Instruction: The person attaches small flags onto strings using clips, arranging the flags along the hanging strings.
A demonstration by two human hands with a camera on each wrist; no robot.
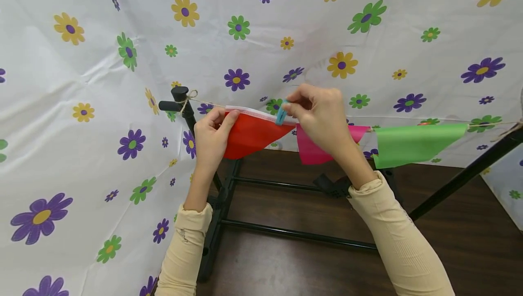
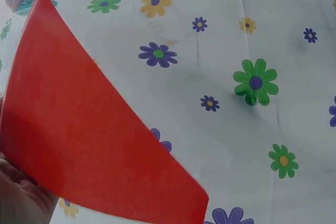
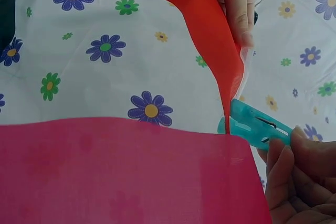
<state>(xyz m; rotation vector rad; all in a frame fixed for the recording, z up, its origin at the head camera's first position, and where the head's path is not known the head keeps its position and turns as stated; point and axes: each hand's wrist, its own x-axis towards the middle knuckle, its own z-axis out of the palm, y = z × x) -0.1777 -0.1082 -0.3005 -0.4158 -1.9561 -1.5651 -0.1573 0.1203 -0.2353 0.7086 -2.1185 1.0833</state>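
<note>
A red triangular pennant (image 1: 253, 132) with a white top band lies along a thin string (image 1: 208, 103). My left hand (image 1: 212, 135) pinches its upper left corner between thumb and fingers. Near the pennant's right end, my right hand (image 1: 323, 114) pinches a blue clothespin (image 1: 281, 113). In the right wrist view the clothespin (image 3: 260, 124) has its jaws around the red cloth's edge, with the right fingers (image 3: 310, 166) on its handle end. Just right of it hangs a pink pennant (image 1: 312, 148), partly behind my right hand. The left wrist view shows the red pennant (image 2: 89, 114) spread out, hiding part of the left hand.
A green pennant (image 1: 418, 144) hangs farther right on the same string. The string is tied to a black post (image 1: 184, 101) at left and a black bar (image 1: 470, 169) at right. Black frame rails (image 1: 298, 232) run low over the brown floor (image 1: 269, 268). Behind is a flowered sheet (image 1: 253, 55).
</note>
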